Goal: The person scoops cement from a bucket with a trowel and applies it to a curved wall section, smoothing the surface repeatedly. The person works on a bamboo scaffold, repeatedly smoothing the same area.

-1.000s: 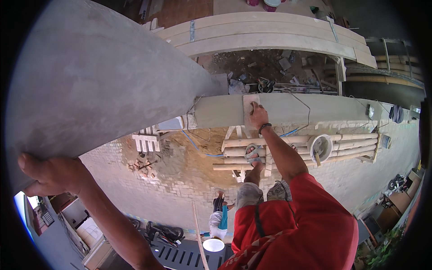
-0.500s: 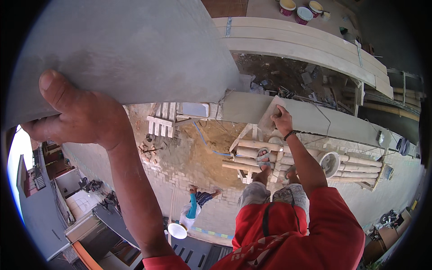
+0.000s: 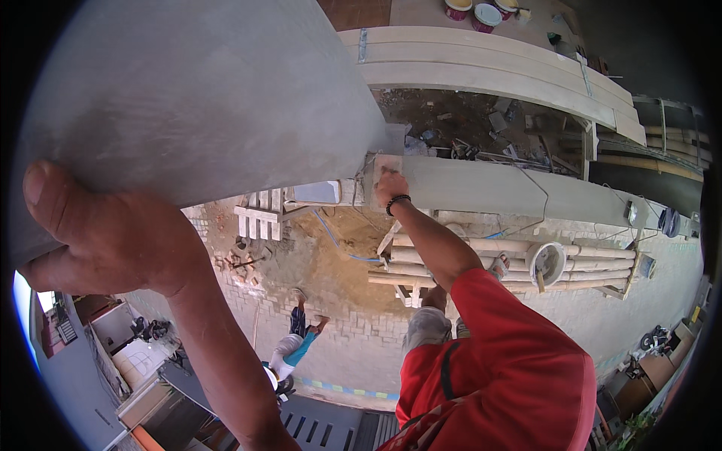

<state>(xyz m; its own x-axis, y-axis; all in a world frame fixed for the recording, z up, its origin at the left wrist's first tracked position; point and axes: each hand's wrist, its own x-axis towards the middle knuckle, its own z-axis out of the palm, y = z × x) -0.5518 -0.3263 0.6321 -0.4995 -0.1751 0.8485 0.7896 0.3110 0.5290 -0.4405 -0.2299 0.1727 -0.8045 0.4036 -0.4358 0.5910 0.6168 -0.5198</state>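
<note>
My left hand (image 3: 113, 233) grips the lower edge of a large grey plastered slab (image 3: 226, 98), thumb against its face, fingers partly hidden past the edge. In my right hand (image 3: 389, 188) is a flat rectangular plastering float (image 3: 388, 161), held against the left end of the long grey beam (image 3: 496, 188), close to the slab's corner. Closed fingers cover part of the float. Under my feet lies a scaffold of bamboo poles (image 3: 444, 257); on it stands a pale bucket (image 3: 547, 263) with a stick-like handle showing.
Far below on the paving is another person (image 3: 289, 347). Bent wires (image 3: 547, 197) stick out around the beam. Beyond it run long pale boards (image 3: 481, 64), with paint buckets (image 3: 487, 16) behind. A slatted wooden piece (image 3: 260, 216) and a blue hose (image 3: 327, 229) lie lower down.
My right hand has slid left along the beam with the float, up to the slab's corner. My left hand keeps its hold on the slab. The person below has moved left.
</note>
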